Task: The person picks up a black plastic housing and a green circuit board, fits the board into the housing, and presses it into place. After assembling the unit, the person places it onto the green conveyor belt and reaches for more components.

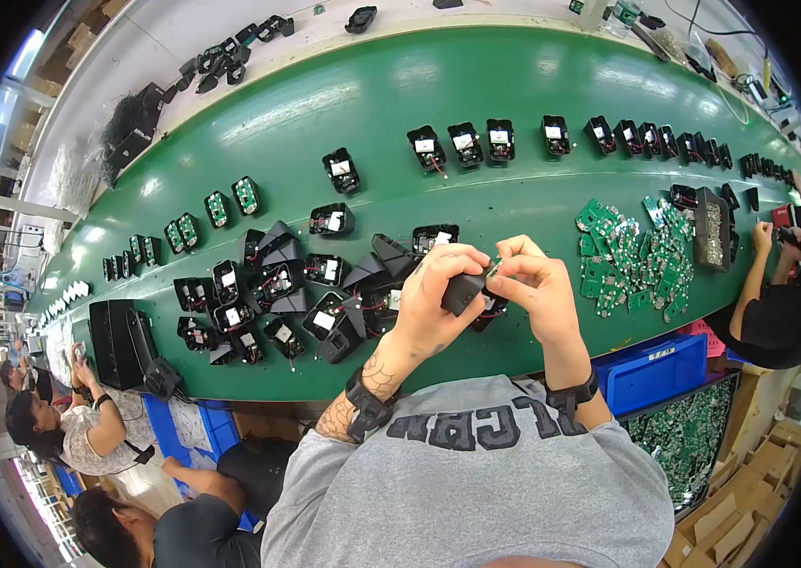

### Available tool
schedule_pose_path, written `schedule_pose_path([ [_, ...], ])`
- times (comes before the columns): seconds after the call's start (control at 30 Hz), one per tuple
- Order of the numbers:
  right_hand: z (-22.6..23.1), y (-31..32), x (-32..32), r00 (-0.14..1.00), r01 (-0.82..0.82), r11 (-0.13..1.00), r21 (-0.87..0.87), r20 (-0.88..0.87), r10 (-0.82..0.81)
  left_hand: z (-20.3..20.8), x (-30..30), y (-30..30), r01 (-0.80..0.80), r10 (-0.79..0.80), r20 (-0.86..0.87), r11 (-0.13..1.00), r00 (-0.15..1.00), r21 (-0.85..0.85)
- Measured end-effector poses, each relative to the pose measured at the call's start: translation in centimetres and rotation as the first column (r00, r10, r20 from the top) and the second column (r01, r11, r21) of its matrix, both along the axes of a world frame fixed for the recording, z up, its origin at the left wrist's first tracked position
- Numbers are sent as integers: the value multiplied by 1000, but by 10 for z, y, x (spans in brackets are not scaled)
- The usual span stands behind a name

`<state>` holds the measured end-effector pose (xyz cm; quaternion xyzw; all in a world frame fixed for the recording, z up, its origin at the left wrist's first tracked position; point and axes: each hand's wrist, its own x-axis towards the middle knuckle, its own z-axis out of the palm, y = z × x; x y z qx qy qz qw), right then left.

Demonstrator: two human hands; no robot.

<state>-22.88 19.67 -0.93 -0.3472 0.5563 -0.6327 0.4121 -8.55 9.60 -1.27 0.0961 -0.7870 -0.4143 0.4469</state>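
Observation:
My left hand (427,295) is wrapped round a black plastic housing (462,294), lifted over the near edge of the bench. At the housing's upper right edge my right hand (542,289) is closed in a pinch. Between its thumb and finger shows a sliver of a small circuit board (492,269), green and silver; most of it is hidden by the fingers. Just beyond my hands lies an open black housing (435,237) with a white part inside. To the right of my right hand spreads a heap of green circuit boards (642,256).
Left of my hands, black housings (277,282) with wires lie jumbled. More housings (464,144) stand in a row along the green bench (504,85). A long box of small parts (711,230) and a blue bin (658,372) are at right. Co-workers (107,426) work at both sides.

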Motion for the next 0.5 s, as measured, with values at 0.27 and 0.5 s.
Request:
schedule_pose_path([
  [0.27,-1,0,3,977,-26,999,42,214,16,-1,1,-4,66,-65,47,998,997,-18],
  [0.5,-11,-1,9,928,34,996,-77,372,-2,-7,7,10,125,-153,29,894,988,430],
])
